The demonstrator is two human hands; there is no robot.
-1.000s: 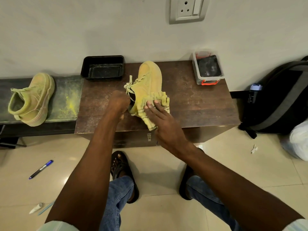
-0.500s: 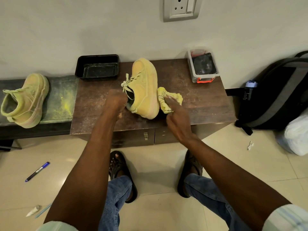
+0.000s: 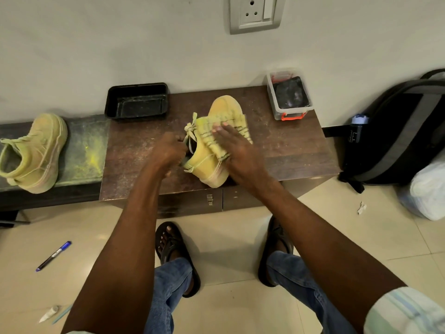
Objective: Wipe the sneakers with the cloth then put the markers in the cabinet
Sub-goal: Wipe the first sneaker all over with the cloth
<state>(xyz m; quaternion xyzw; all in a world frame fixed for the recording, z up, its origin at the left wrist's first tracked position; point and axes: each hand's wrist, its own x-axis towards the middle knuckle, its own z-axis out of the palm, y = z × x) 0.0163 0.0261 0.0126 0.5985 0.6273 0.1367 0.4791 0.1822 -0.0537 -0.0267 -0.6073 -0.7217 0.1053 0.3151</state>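
A yellow sneaker (image 3: 208, 162) stands on the brown cabinet top (image 3: 289, 150), toe toward the wall. My left hand (image 3: 169, 150) grips its heel opening. My right hand (image 3: 237, 150) presses a yellow cloth (image 3: 209, 127) flat over the laces and upper. A second yellow sneaker (image 3: 36, 150) rests on the dark bench at the left, untouched. A blue marker (image 3: 53, 256) lies on the floor at the left. Another pale marker (image 3: 49, 314) lies at the lower left edge.
A black tray (image 3: 137, 101) and a clear plastic box (image 3: 289, 97) stand at the cabinet's back. Two cabinet doors (image 3: 216, 201) are shut below. A black backpack (image 3: 397, 136) and white bag (image 3: 428, 189) sit at the right. My sandalled feet stand in front.
My right hand lifted the cloth from the cabinet top beside the sneaker and spread it over the laces. The left hand kept its hold on the heel.
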